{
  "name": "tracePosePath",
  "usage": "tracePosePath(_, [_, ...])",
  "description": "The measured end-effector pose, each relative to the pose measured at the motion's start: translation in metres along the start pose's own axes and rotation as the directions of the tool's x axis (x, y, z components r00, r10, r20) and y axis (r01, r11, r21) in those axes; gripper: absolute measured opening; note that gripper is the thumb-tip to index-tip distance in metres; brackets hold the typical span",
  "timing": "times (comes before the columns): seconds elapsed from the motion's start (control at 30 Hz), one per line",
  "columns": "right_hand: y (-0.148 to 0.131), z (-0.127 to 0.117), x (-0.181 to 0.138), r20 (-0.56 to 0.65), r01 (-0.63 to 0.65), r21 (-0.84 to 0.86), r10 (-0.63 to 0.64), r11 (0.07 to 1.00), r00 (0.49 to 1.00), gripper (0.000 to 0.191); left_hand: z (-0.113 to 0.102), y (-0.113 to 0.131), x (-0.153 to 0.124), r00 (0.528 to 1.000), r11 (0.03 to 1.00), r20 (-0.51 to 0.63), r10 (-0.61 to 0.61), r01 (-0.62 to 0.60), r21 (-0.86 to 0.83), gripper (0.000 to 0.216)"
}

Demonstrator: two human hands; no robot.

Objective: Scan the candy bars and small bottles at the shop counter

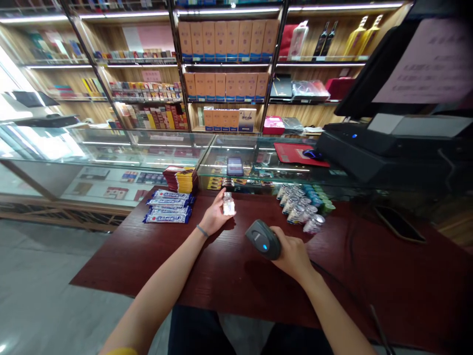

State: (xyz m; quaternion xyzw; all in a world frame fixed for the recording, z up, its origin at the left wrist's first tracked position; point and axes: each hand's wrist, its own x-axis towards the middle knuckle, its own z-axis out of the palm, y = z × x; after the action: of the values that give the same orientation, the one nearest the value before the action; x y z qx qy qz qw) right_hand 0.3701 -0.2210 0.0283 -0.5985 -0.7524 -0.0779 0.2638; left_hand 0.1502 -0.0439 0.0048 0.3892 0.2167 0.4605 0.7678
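Note:
My left hand (215,216) is closed round a small clear jar (228,204) with a pale label, held over the dark red wooden counter (207,276). In my right hand (293,251) is a black barcode scanner (263,239) with a lit blue light; its head points toward the jar. The scanner and the jar are apart. Right of the jar stand rows of similar small jars (300,209), with blue and green ones (318,197) behind. On the left lie several blue-and-white wrapped bars (168,207).
Yellow-and-brown packets (180,178) are stacked behind the bars. A glass display case (148,148) runs along the counter's far side. At right are a black monitor and register (369,148), a phone (399,223), a red mouse pad (290,153) and a scanner cable (336,281).

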Motion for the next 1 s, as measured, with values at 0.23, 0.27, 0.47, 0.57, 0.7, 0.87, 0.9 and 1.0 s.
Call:
tracePosePath(0.23, [0.004, 0.000, 0.001, -0.020, -0.054, 0.012, 0.054, 0.998, 0.998, 0.041, 0.006, 0.003, -0.007, 0.999, 0.998, 0.033, -0.035, 0.037, -0.059, 0.072])
tracePosePath(0.27, [0.005, -0.001, 0.001, -0.022, -0.065, 0.015, 0.066, 0.998, 0.998, 0.040, 0.006, 0.002, -0.008, 0.999, 0.999, 0.033, -0.017, 0.018, -0.043, 0.073])
tracePosePath(0.47, [0.013, -0.008, 0.002, -0.072, -0.115, 0.038, 0.117, 0.993, 0.991, 0.030, 0.016, -0.013, -0.004, 0.991, 0.976, -0.052, 0.126, -0.115, 0.184, 0.066])
tracePosePath(0.57, [0.019, -0.018, 0.000, -0.083, -0.168, 0.033, 0.170, 0.985, 0.982, 0.029, 0.025, -0.022, -0.001, 0.977, 0.931, -0.072, 0.199, -0.165, 0.326, 0.059])
tracePosePath(0.7, [0.026, -0.031, -0.010, -0.101, -0.247, 0.015, 0.247, 0.969, 0.964, 0.037, 0.042, -0.034, 0.003, 0.972, 0.872, -0.005, 0.236, -0.209, 0.443, 0.055])
tracePosePath(0.87, [0.038, -0.040, -0.032, -0.128, -0.313, -0.019, 0.308, 0.950, 0.943, 0.039, 0.078, -0.052, 0.004, 0.957, 0.812, 0.062, 0.285, -0.275, 0.515, 0.049])
tracePosePath(0.9, [0.041, -0.042, -0.036, -0.135, -0.324, -0.026, 0.318, 0.946, 0.938, 0.039, 0.087, -0.057, 0.004, 0.952, 0.798, 0.080, 0.295, -0.292, 0.527, 0.047])
tracePosePath(1.0, [0.050, -0.051, -0.051, -0.169, -0.353, -0.044, 0.341, 0.935, 0.925, 0.041, 0.113, -0.074, 0.004, 0.944, 0.768, 0.118, 0.309, -0.321, 0.555, 0.044])
